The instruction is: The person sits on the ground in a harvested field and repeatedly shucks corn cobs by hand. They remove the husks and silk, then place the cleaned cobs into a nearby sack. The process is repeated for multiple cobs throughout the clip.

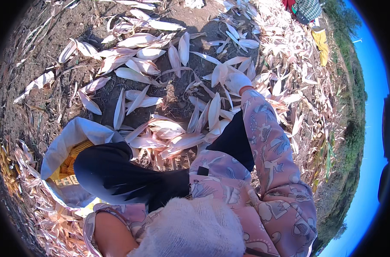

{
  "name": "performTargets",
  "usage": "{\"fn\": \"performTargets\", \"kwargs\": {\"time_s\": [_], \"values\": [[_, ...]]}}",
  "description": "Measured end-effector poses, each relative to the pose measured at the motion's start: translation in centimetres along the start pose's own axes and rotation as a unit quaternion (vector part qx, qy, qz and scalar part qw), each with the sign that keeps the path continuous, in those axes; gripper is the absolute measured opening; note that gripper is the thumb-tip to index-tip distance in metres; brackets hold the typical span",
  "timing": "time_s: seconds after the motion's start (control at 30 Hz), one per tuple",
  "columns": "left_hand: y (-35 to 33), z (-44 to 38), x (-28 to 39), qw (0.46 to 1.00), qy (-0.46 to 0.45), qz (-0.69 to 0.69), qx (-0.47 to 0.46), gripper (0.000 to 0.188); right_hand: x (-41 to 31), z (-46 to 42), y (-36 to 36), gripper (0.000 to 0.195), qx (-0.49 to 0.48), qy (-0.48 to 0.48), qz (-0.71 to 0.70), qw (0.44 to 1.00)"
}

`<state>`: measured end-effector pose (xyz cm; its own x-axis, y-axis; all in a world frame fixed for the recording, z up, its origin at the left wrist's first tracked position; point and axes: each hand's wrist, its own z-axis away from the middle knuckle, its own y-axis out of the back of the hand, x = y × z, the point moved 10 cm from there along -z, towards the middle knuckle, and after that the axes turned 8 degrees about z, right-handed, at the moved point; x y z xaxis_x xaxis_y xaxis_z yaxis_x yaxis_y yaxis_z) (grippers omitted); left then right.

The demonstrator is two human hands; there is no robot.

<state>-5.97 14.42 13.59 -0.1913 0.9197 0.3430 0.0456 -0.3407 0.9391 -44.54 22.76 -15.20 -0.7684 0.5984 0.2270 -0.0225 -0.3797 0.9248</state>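
Note:
My right hand (238,82), in a white glove with an orange cuff, reaches down among dry corn husks. It touches a pale husked ear of corn (219,74); the fingers are hidden, so whether they grip it cannot be told. Very close to the camera, at the bottom, is what looks like my left hand (188,226) in a white knit glove, with a bare forearm behind it. Its fingers cannot be made out. In front of my knees lies a pile of corn husks (169,133), some perhaps still around ears.
Beside my dark-trousered leg stands an open white woven sack (58,154) holding yellow corn cobs (75,157). More bare cobs (8,170) lie at the far left. Husks (288,48) form a long row at right. A person (307,11) and a yellow sack (320,45) are at top right.

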Motion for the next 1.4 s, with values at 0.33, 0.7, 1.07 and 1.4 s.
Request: {"fn": "performTargets", "kwargs": {"time_s": [0.33,0.7,1.07,1.4], "values": [[-2.0,-1.5,-9.3,0.993,0.112,-0.021,0.027,0.025,-29.3,0.6,1.6,0.029,-0.028,0.317,-0.131,0.939],[-1.8,-2.5,-17.2,0.980,0.190,0.009,0.061,0.028,-48.4,-9.5,2.4,0.032,0.091,0.403,-0.160,0.897],[0.3,-0.9,-20.4,0.965,0.212,0.021,0.151,0.041,-60.4,-17.0,1.4,0.043,0.155,0.291,-0.030,0.944],[-1.0,1.4,-19.2,0.964,0.199,0.008,0.174,0.044,-61.7,-14.1,0.3,0.029,0.101,0.245,-0.066,0.962]]}}
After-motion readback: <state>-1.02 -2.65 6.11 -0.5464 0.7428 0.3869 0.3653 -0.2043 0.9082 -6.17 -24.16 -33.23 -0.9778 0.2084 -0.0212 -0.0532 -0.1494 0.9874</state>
